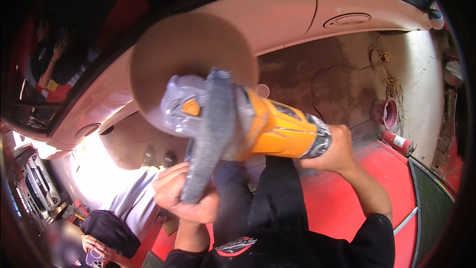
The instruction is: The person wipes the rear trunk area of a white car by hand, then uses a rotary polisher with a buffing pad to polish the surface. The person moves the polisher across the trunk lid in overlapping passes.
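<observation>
A car polisher [285, 128] with an orange body and a grey, splattered head is held across the middle of the view. Its large round pad [193, 32] is smeared by motion and overlaps the pale side panel [282, 12] of a car; whether they touch I cannot tell. My left hand [186, 196] is wrapped round the lower end of the polisher's dark grey loop handle [218, 119]. At the rear of the body my right hand [331, 151] grips the black end, its fingers partly hidden beneath.
At lower left another person holds a phone [94, 258]. A vehicle grille [42, 181] stands at far left. On the right are a tangled yellowish cord [391, 82], a round pinkish container [386, 113] and a red fire extinguisher [396, 142], beside a red surface [357, 193].
</observation>
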### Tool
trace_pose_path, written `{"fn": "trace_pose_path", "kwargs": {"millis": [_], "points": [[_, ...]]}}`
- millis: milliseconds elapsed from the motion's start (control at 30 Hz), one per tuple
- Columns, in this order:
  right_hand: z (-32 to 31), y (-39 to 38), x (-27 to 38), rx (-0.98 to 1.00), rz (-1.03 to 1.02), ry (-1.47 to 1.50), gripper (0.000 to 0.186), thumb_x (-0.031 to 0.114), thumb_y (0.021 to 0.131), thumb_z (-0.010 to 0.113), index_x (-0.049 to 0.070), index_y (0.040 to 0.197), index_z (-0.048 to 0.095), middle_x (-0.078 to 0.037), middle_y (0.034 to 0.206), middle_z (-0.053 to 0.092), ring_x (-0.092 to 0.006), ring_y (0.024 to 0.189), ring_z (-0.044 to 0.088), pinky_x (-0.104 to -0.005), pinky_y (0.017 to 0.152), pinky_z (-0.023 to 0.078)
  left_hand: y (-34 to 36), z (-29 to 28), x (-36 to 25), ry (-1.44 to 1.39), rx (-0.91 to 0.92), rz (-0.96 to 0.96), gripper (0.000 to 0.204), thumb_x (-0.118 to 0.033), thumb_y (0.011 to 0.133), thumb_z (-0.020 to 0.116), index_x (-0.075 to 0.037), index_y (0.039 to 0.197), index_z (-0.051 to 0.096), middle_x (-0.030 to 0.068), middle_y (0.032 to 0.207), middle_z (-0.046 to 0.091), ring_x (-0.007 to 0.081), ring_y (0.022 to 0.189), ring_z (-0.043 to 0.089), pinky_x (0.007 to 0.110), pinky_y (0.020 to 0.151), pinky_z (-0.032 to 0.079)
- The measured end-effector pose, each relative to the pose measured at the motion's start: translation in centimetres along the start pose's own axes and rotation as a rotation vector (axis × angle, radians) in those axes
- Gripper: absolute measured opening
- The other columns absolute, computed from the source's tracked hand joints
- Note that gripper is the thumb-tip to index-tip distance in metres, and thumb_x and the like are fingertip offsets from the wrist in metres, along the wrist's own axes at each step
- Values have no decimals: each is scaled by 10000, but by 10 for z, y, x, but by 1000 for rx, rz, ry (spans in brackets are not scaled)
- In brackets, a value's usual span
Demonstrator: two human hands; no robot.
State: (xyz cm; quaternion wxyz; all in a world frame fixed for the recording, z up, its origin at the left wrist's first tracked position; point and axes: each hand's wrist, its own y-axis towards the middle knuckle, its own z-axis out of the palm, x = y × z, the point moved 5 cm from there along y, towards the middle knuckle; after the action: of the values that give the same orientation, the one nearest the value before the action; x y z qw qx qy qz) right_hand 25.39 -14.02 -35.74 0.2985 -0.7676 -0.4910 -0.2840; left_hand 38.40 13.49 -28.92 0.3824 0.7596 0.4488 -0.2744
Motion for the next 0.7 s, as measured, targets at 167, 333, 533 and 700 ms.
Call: {"fn": "trace_pose_path", "kwargs": {"millis": [167, 333, 533, 700], "points": [[52, 6, 51, 72, 31, 0, 506, 415, 520, 866, 67, 870, 758, -131, 747, 734, -326, 677, 728, -414, 663, 588, -33, -79, 67, 226, -201, -89, 168, 78, 765, 632, -29, 711, 516, 43, 687, 516, 167, 645, 495, 310, 640, 423], [80, 21, 78, 150, 7, -61, 528, 483, 526, 837, 47, 796, 712, -136, 759, 732, -350, 677, 718, -441, 653, 580, -59, -127, 132, -857, -295, -415, 216, 129, 814, 601, -27, 782, 455, 39, 756, 424, 156, 745, 415, 334, 715, 401], [45, 29, 60, 180, 31, -104, 528, 469, 521, 835, 43, 810, 722, -144, 766, 732, -355, 693, 719, -449, 670, 582, -52, -89, 101, -1272, -296, -482, 251, 15, 807, 641, -73, 717, 424, 15, 742, 429, 148, 755, 427, 313, 680, 378], [-29, 24, 15, 156, 67, -137, 519, 432, 495, 854, 65, 845, 746, -139, 732, 722, -338, 680, 720, -427, 664, 581, -18, -14, 4, -33, -190, -191, 159, -37, 720, 693, -32, 713, 535, 31, 663, 511, 156, 591, 490, 298, 584, 400]]}}
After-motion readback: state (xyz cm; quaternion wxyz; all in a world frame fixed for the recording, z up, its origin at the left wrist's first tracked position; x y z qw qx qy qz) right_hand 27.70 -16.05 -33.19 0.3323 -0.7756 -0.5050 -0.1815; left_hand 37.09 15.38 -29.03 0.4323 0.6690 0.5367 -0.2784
